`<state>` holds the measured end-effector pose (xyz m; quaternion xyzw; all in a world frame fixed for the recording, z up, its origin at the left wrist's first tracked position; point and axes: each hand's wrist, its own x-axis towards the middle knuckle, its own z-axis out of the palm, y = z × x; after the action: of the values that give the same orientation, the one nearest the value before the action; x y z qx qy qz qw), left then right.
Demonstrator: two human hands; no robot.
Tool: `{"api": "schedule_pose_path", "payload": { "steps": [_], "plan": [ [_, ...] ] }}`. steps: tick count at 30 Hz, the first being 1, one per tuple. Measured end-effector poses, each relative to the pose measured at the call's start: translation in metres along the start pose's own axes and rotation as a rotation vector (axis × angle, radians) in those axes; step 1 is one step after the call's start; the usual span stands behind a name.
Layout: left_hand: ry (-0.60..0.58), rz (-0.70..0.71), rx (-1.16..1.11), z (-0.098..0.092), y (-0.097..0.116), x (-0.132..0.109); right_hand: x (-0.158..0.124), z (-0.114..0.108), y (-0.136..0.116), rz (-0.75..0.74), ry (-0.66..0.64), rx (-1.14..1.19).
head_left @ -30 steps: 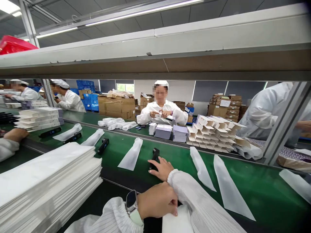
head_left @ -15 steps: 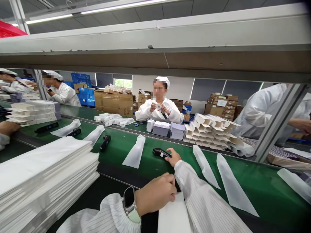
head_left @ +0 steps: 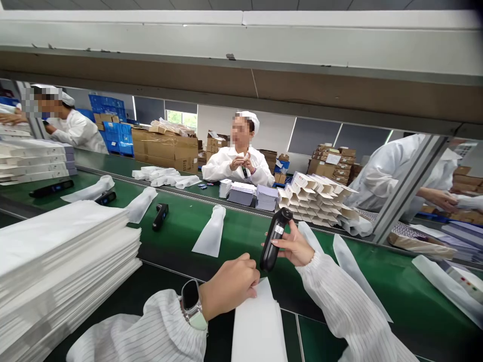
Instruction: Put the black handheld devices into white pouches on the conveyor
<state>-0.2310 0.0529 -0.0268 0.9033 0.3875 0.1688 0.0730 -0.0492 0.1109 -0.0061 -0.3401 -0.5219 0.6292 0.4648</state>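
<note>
My right hand (head_left: 296, 245) grips a black handheld device (head_left: 272, 241) with a small white label, held tilted above the green belt. My left hand (head_left: 232, 282), with a watch on its wrist, has its fingers curled closed at the top end of a white sleeve (head_left: 260, 322). That sleeve lies on a small pile of similar ones in front of me. Beyond my left hand, a wrapped white sleeve (head_left: 210, 234) lies on the belt. Farther left on the belt is another black device (head_left: 160, 217).
A tall stack of white sleeves (head_left: 64, 241) fills the left. Across the green belt (head_left: 173, 246), a co-worker (head_left: 237, 161) handles something small behind folded boxes (head_left: 317, 198). A metal post (head_left: 407, 191) stands at right, and a shelf (head_left: 241, 45) spans overhead.
My right hand has picked the black device up off the belt and brought it nearer, turning it more upright. My left hand stays at the sleeve pile. The camera view has shifted slightly.
</note>
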Motion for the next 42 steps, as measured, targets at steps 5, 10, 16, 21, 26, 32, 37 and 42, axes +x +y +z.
{"api": "schedule_pose_path", "payload": {
  "steps": [5, 10, 16, 21, 26, 32, 37, 42],
  "plan": [
    [-0.065, -0.059, 0.012, 0.005, -0.003, 0.000, -0.005, 0.010, 0.005, -0.031, -0.015, -0.047],
    [-0.080, -0.140, 0.023, 0.002, 0.000, 0.000, -0.001, 0.016, 0.019, 0.017, 0.001, -0.069],
    [-0.027, -0.199, -0.089, -0.002, 0.002, 0.001, 0.001, 0.018, 0.028, 0.064, 0.040, -0.186],
    [0.039, -0.286, -0.260, -0.011, 0.007, 0.002, 0.000, 0.024, 0.028, -0.007, -0.062, -0.302],
    [0.158, -0.350, -0.487, -0.023, 0.009, 0.004, -0.001, 0.023, 0.029, -0.151, -0.240, -0.444],
    [0.215, -0.370, -0.670, -0.027, 0.006, 0.005, -0.016, 0.025, 0.027, 0.030, -0.669, -0.482],
    [0.359, -0.369, -0.630, -0.027, 0.003, 0.006, -0.016, 0.013, 0.002, -0.025, -0.372, -0.500],
    [-0.083, -0.402, -0.585, -0.016, -0.009, 0.002, 0.006, -0.043, -0.020, -0.220, 0.245, -0.660]
  ]
}}
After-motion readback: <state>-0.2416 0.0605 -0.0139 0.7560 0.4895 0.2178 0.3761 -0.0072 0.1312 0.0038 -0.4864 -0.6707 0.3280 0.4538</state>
